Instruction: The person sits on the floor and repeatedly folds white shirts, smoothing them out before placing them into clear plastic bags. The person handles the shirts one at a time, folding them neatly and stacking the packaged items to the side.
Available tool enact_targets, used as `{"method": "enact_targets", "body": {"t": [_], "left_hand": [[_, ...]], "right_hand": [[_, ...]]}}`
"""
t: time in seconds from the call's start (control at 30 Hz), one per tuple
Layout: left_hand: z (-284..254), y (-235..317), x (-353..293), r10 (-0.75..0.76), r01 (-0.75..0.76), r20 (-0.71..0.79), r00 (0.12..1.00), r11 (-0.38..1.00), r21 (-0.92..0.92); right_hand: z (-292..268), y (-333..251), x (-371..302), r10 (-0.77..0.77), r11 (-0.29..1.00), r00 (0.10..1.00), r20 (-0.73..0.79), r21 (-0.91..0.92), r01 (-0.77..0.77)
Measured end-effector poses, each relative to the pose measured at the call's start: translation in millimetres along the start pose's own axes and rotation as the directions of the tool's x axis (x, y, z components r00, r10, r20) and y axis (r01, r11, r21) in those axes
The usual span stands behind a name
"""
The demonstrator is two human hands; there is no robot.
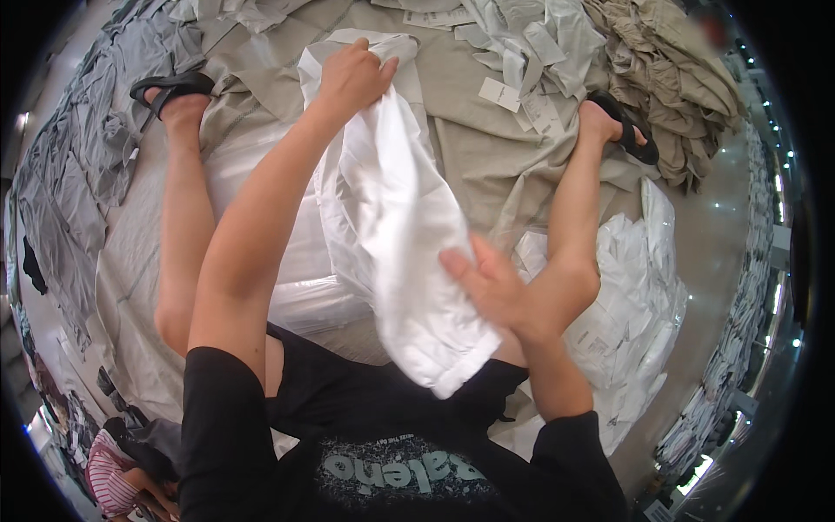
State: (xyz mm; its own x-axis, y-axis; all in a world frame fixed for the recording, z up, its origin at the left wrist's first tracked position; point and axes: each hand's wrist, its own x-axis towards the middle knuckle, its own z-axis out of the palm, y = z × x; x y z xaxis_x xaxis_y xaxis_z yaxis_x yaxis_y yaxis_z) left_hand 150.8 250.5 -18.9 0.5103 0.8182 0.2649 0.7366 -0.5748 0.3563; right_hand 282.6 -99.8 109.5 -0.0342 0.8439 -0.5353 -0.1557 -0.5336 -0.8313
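Observation:
A white garment (404, 235) stretches between my hands; a long tube of it, like a sleeve or trouser leg, hangs down over my lap. My left hand (355, 76) is closed on its far end, fingers curled into the cloth. Blurred by motion, my right hand (496, 283) is at the right edge of the lower part, thumb and fingers apart. Its thumb overlaps the white cloth; whether it presses on it I cannot tell. Under the garment, between my legs, lie flat white items in clear plastic (304, 300).
A beige cloth (474, 143) spreads beneath me. Grey garments (70, 174) are heaped at left, tan ones (678, 96) at far right. Pale garments with paper tags (500, 94) lie at the far side. Plastic-wrapped packages (622, 304) pile beside my right leg. Another person (113, 474) is at lower left.

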Motion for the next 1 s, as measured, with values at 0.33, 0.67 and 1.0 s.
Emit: {"method": "enact_targets", "body": {"t": [0.33,0.67,1.0], "left_hand": [[48.7,-34.8,-52.8,-0.026,-0.003,-0.059,0.998,0.893,-0.449],[16.9,25.7,-191.5,0.152,-0.168,-0.085,0.985,0.96,-0.224],[60.7,36.4,-175.8,0.18,-0.187,-0.064,0.982,0.975,-0.118]], "right_hand": [[28.3,122.8,22.6,0.057,0.731,0.97,-0.236,-0.652,-0.202],[20.9,118.4,112.0,-0.667,0.108,0.729,0.156,-0.948,0.301],[-27.3,107.3,161.4,-0.539,0.419,0.84,-0.06,-0.884,0.206]]}}
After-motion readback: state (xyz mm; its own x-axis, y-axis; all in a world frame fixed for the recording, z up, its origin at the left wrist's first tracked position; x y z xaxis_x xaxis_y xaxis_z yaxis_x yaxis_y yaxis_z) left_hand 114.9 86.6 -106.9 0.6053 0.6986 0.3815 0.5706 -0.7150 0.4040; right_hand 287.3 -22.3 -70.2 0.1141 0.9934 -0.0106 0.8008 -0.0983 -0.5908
